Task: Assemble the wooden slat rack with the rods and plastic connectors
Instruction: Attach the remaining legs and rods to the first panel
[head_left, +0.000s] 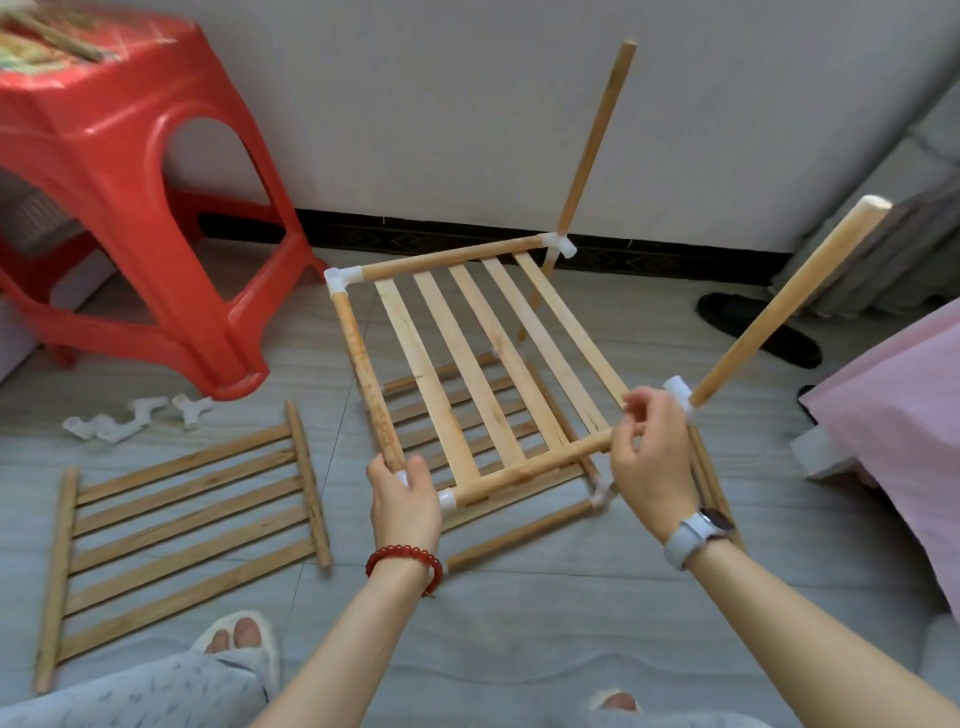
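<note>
I hold a wooden slat shelf (483, 364) in the air, framed by rods and white plastic corner connectors. My left hand (404, 499) grips its near left corner, where the side rod (363, 369) meets a connector (447, 501). My right hand (652, 457) holds the near rod's right end beside another connector (679, 389). An upright rod (789, 306) rises from that connector, and a second one (597, 135) from the far right corner (561, 244). A lower shelf (467, 415) lies under it on the floor.
A loose slat panel (182, 530) lies on the grey floor at left, with spare white connectors (130, 415) beyond it. A red plastic stool (119, 171) stands at the far left. A pink bed edge (893, 431) and a black slipper (758, 327) are at right. My slippered feet are near the bottom.
</note>
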